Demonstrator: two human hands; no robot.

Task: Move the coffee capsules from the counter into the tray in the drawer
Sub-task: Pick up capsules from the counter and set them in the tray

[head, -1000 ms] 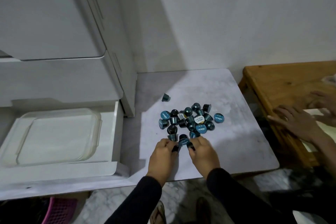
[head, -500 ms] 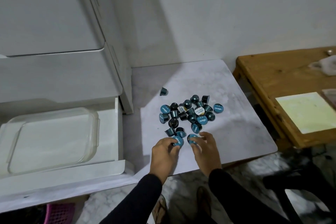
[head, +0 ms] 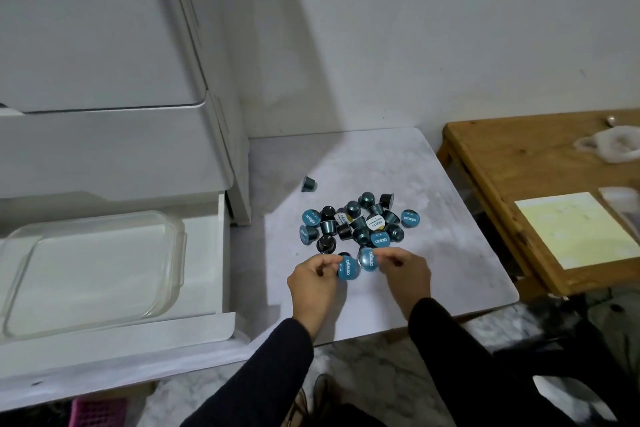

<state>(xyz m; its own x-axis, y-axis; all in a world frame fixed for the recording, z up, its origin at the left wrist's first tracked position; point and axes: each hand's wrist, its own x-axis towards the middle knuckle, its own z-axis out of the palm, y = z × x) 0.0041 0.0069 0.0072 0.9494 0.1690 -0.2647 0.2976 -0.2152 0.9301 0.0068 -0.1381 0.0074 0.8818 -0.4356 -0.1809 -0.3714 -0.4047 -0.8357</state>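
Note:
A heap of several blue and dark coffee capsules (head: 360,222) lies on the marble counter (head: 450,253). One lone capsule (head: 308,183) lies apart, up and to the left of the heap. My left hand (head: 313,282) pinches a blue capsule (head: 347,269) at the heap's near edge. My right hand (head: 403,270) pinches another blue capsule (head: 368,258) beside it. Both held capsules are slightly raised off the counter. A clear glass tray (head: 180,253) sits in the open white drawer (head: 221,253) to the left, with nothing in it.
White cabinet fronts (head: 104,80) rise above the drawer. A wooden table (head: 502,163) stands to the right with a yellow sheet (head: 575,229) and a white plastic bag (head: 613,146). A pink basket (head: 93,412) shows at floor level under the drawer.
Both hands closed on a capsule each at the near edge of the heap and lifted them slightly. Another person's hands on the wooden table have gone from view.

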